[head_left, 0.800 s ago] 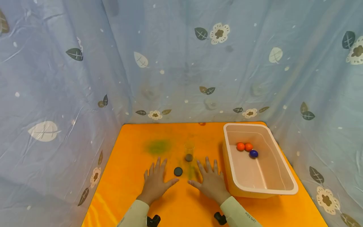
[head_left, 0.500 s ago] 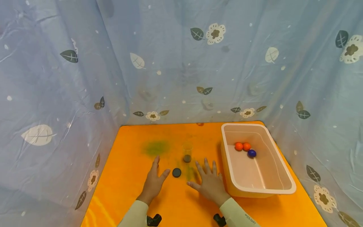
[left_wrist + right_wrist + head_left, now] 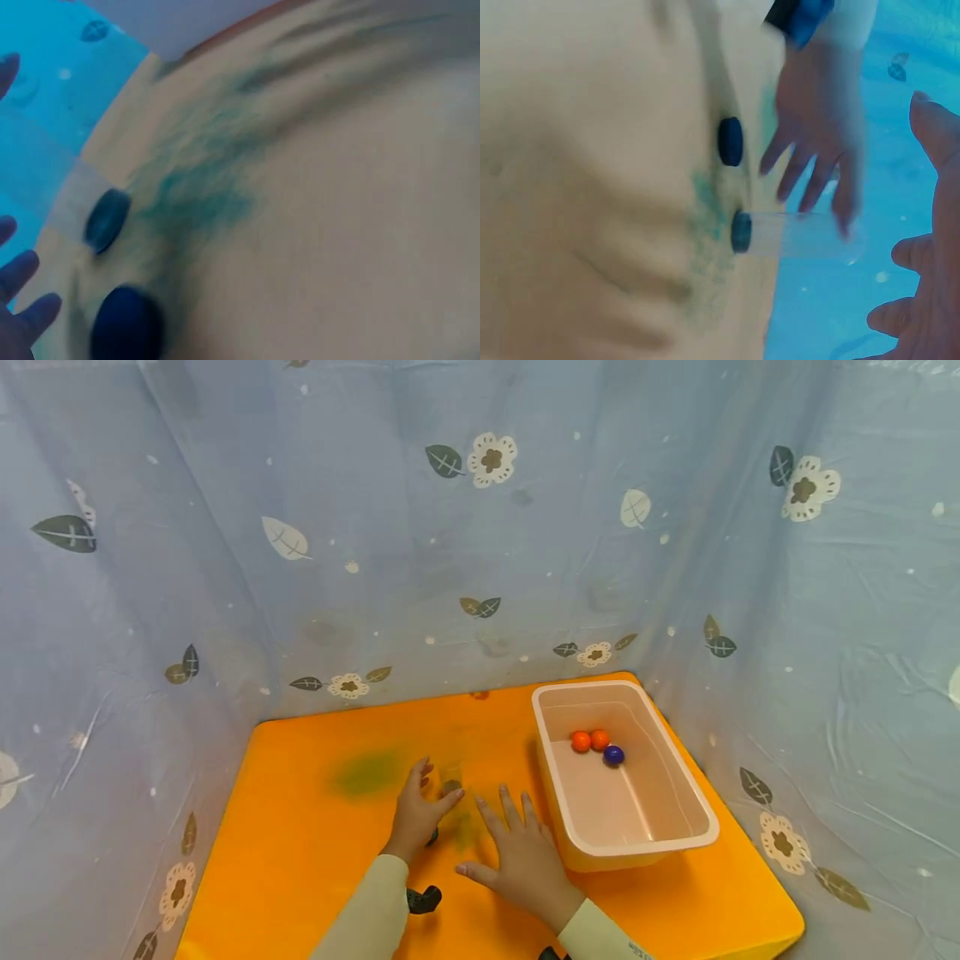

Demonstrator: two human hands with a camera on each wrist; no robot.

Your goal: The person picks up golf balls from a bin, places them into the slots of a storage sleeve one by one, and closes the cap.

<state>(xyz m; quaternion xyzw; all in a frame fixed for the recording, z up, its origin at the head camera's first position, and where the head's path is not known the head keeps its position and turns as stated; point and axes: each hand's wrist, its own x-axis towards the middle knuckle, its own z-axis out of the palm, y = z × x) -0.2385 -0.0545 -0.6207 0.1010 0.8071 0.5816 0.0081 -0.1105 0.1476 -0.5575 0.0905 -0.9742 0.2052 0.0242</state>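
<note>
A clear cylindrical container (image 3: 451, 772) with a dark bottom stands upright on the orange table; its see-through body (image 3: 799, 235) shows better in the right wrist view. Beside it lies a round black lid-like disc (image 3: 730, 141), mostly hidden behind my left hand in the head view. My left hand (image 3: 418, 817) is at the container's left side, thumb and fingers spread apart with a gap between them; whether a fingertip touches the container I cannot tell. To the right, my right hand (image 3: 522, 866) hovers over the table with fingers spread, holding nothing.
A pale plastic bin (image 3: 570, 827) stands on the right of the table, holding two orange balls (image 3: 590, 741) and a dark blue ball (image 3: 613, 755). A greenish stain (image 3: 367, 772) marks the tabletop. Patterned blue curtains (image 3: 420, 568) enclose the table.
My left hand has turned and moved forward to the container, covering much of the black disc. The right hand stays spread near its place. The head view has swung to the right.
</note>
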